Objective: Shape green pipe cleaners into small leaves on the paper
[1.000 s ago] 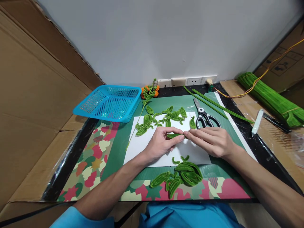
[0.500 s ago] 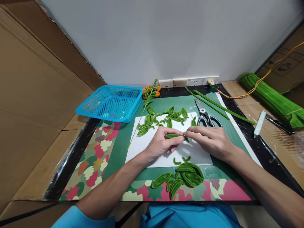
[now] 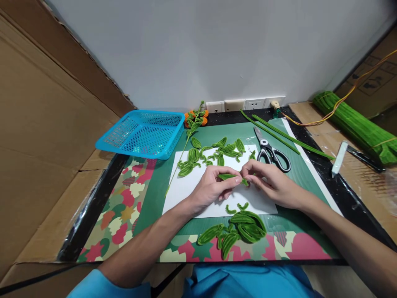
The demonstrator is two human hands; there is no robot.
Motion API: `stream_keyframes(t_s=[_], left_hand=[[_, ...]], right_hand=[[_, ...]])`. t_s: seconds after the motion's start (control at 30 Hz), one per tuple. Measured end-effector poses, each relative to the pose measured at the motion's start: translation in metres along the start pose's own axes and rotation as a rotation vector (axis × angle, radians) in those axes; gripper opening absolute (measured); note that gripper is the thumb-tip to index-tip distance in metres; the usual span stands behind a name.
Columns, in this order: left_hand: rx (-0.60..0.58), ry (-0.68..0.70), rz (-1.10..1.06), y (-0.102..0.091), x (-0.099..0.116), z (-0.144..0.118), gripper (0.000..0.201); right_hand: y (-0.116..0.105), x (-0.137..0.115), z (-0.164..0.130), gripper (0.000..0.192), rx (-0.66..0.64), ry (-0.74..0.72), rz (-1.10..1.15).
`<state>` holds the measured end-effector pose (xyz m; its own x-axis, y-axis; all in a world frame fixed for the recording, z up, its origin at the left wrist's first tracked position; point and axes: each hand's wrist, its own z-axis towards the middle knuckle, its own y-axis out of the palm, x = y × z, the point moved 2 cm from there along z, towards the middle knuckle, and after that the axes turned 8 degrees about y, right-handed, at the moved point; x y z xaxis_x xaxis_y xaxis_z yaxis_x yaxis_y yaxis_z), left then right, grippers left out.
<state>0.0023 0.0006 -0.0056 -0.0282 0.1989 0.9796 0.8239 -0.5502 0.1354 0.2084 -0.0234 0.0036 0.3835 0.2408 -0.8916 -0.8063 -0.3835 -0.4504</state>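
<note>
My left hand (image 3: 211, 188) pinches a small green pipe-cleaner leaf (image 3: 228, 176) above a white paper sheet (image 3: 189, 188). My right hand (image 3: 269, 184) grips the leaf's right end between thumb and fingers. Both hands meet over the middle of the sheet. A pile of finished green leaves (image 3: 237, 231) lies just in front of my hands. More leaves (image 3: 214, 153) are scattered along the sheet's far edge.
A blue mesh basket (image 3: 142, 133) stands at the back left. Black-handled scissors (image 3: 271, 153) lie right of the sheet, with long green stems (image 3: 279, 134) behind. A bundle of green pipe cleaners (image 3: 356, 126) rests far right. A stem with orange flowers (image 3: 194, 122) lies by the wall sockets.
My right hand's fingers have curled up and closed on the leaf's right end. The left hand holds almost still.
</note>
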Motion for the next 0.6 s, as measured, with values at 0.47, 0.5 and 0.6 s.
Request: stream_keyframes(t_s=[0.47,0.5,0.6], left_hand=[[0.070,-0.027,-0.186,0.000,0.000,0.001,0.026],[0.079,-0.032,-0.205,0.001,0.001,0.001,0.025],[0.077,-0.044,-0.232,0.003,0.003,0.001,0.025]], right_hand=[[0.003,0.004,0.000,0.014,0.305,-0.305,-0.373],[0.003,0.004,-0.001,0.013,0.329,-0.351,-0.434],[0.002,0.003,-0.005,0.013,0.383,-0.468,-0.620]])
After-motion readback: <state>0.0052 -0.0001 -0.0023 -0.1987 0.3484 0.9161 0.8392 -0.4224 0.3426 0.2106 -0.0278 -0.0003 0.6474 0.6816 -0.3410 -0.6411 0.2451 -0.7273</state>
